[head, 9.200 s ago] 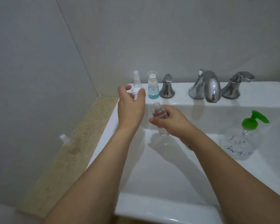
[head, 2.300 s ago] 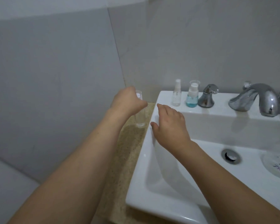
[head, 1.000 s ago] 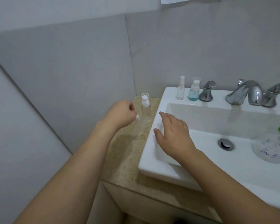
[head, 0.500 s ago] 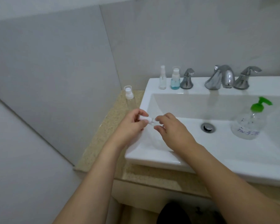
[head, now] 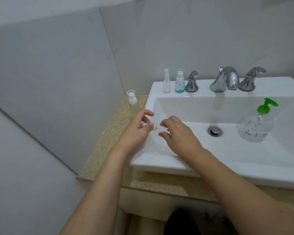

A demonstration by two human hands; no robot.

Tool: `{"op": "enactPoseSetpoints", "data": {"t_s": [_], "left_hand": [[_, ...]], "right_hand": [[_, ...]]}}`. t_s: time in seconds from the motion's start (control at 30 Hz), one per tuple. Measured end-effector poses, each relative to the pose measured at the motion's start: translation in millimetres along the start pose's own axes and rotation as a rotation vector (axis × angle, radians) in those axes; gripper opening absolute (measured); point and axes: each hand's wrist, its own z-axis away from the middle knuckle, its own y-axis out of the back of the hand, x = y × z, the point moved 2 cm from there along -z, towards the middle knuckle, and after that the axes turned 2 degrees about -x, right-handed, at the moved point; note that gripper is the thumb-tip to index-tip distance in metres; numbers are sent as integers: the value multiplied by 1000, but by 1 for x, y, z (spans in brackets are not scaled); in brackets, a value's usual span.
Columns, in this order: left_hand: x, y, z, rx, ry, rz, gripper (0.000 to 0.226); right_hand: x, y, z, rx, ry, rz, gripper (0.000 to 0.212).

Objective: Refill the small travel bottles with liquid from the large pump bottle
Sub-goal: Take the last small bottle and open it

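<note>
Over the left front corner of the white sink [head: 227, 168], both hands met around a small clear travel bottle [head: 157, 128]. The left hand [head: 136, 131] pinched a small white piece, seemingly the cap [head: 145, 124], between thumb and curled fingers; the right hand [head: 175, 133] had its fingers curled round the bottle's neck, the body of the bottle mostly hidden under the palm. Whether cap and bottle were still joined could not be told.

At about eleven o'clock from the hands, a clear spray bottle [head: 133, 104] stood upright on the speckled counter [head: 107, 145], just beside the sink's edge. At twelve o'clock, on the sink's back ledge, a slim clear bottle [head: 166, 82] and a bottle of blue liquid [head: 180, 82] stood side by side, near the left tap handle [head: 191, 82]. The spout [head: 226, 80] and right handle [head: 249, 78] lay toward one o'clock. At three o'clock, well apart, the large pump bottle [head: 256, 126] with its green pump stood inside the basin, right of the drain [head: 214, 131].
</note>
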Motion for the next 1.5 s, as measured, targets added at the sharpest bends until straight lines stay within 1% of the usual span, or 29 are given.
{"op": "enactPoseSetpoints", "data": {"t_s": [0.07, 0.1, 0.17, 0.23, 0.27, 0.33, 0.4, 0.47, 0.53, 0.73, 0.83, 0.93, 1.03, 1.1, 1.23, 1.33, 1.5], "left_hand": [[0, 0, 0, 56, -34, -138, 9], [-1, 1, 0, 47, -31, -165, 11], [-2, 3, 0, -42, 43, -121, 9], [-1, 6, -3, -110, 111, -157, 9], [0, 9, -4, -115, 144, -198, 13], [3, 17, -6, -95, 208, -199, 35], [2, 28, -8, -65, 277, -104, 50], [-3, 38, -8, -49, 301, 74, 52], [-12, 42, -9, 24, 279, 230, 48], [-31, 24, -11, 292, 250, 348, 25], [-29, 19, -15, 349, 200, 309, 15], [-20, 20, -21, 384, 138, 212, 11], [-23, 29, -23, 487, 123, 18, 20], [-30, 35, -25, 515, 145, -51, 26], [-23, 28, -26, 488, 123, -122, 30], [-12, 14, -31, 458, 97, -109, 26], [-12, 0, -37, 419, 147, -211, 27]], "right_hand": [[0, 0, 0, 6, 14, -1, 29], [0, 0, 0, 7, 17, -3, 29], [0, 1, 0, 10, 12, -11, 29], [-1, 1, 1, 18, 18, -14, 28], [-2, 1, 1, 21, 26, -7, 28], [-3, 1, 1, 33, 35, 22, 28], [-2, 2, 1, 60, 8, 40, 27], [1, 3, 0, 78, -32, 26, 28], [0, 1, -3, 72, -43, 18, 29], [-6, -7, -13, 149, -137, -147, 28], [-10, -13, -18, 135, -137, -160, 29], [-5, -15, -19, 157, -165, -191, 28], [1, -16, -20, 186, -197, -216, 27], [0, -18, -21, 161, -194, -209, 27], [2, -20, -22, 148, -230, -221, 27], [7, -18, -22, 177, -304, -255, 27], [9, -17, -19, 181, -331, -261, 26]]}}
